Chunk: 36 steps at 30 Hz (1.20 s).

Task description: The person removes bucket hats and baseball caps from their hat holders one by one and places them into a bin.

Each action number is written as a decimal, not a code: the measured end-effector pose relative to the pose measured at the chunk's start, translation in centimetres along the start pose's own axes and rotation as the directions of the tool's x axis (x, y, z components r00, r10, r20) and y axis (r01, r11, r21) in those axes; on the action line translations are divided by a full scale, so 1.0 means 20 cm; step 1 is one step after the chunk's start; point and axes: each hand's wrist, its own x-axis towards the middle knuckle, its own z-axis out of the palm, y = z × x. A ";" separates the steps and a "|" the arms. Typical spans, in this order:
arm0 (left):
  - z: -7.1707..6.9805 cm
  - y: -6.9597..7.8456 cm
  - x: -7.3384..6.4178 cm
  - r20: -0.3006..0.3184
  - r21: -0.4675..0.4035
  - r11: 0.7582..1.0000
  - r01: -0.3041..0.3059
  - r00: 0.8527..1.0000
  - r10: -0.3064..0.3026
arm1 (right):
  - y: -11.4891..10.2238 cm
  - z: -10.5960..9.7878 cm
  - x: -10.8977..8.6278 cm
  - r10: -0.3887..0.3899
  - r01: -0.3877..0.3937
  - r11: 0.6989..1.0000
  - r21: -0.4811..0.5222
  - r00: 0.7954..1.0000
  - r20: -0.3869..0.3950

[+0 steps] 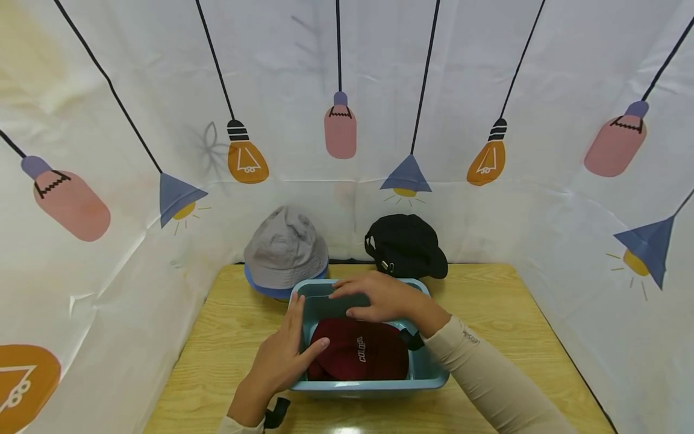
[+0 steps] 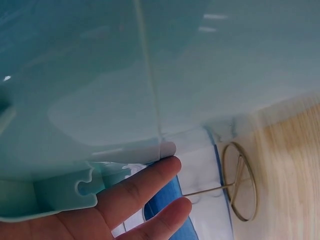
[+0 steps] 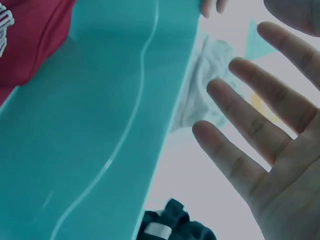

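Note:
A light blue plastic basin (image 1: pixel 374 386) stands on the wooden table. Inside it lies a dark red cap (image 1: pixel 368 355) with white lettering on the front. At the basin's left side is my left hand (image 1: pixel 282 355), fingers straight along the outside and thumb reaching over the rim. The left wrist view shows its fingers (image 2: pixel 145 187) next to the basin's wall; whether they press on it I cannot tell. My right hand (image 1: pixel 382 295) hovers over the basin's far part, above the cap. In the right wrist view its fingers (image 3: pixel 250 130) are spread and hold nothing.
Behind the basin, a grey bucket hat (image 1: pixel 284 247) with a blue brim sits at the back left. A black cap (image 1: pixel 406 244) is at the back right. A wire stand base (image 2: pixel 240 182) shows in the left wrist view. White cloth with printed lamps (image 1: pixel 341 132) surrounds the table.

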 end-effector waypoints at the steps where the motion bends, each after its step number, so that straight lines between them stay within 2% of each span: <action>1: 0.00 0.00 0.00 -0.001 0.000 1.000 0.000 1.000 0.000 | 0.01 -0.01 0.00 -0.008 0.008 1.000 0.008 1.000 -0.022; 5: 0.00 0.00 0.00 0.002 0.008 1.000 0.000 1.000 0.000 | 0.03 -0.05 -0.02 -0.008 0.011 1.000 0.023 0.993 -0.121; 9: 0.00 0.00 0.00 0.004 0.007 1.000 0.000 1.000 0.000 | 0.03 -0.10 -0.04 0.014 -0.016 1.000 -0.008 0.981 -0.193; 18: 0.00 0.00 0.00 0.005 -0.009 1.000 -0.003 1.000 0.003 | 0.04 -0.20 -0.06 0.032 -0.049 0.997 -0.067 0.971 -0.237; 26: 0.01 -0.01 0.00 -0.001 -0.007 1.000 0.003 1.000 -0.003 | 0.06 -0.24 -0.08 0.094 -0.119 0.990 -0.076 0.956 -0.276; 36: 0.01 -0.01 0.00 -0.012 -0.013 1.000 -0.010 1.000 0.010 | 0.15 -0.29 -0.11 0.127 -0.191 0.973 -0.129 0.913 -0.388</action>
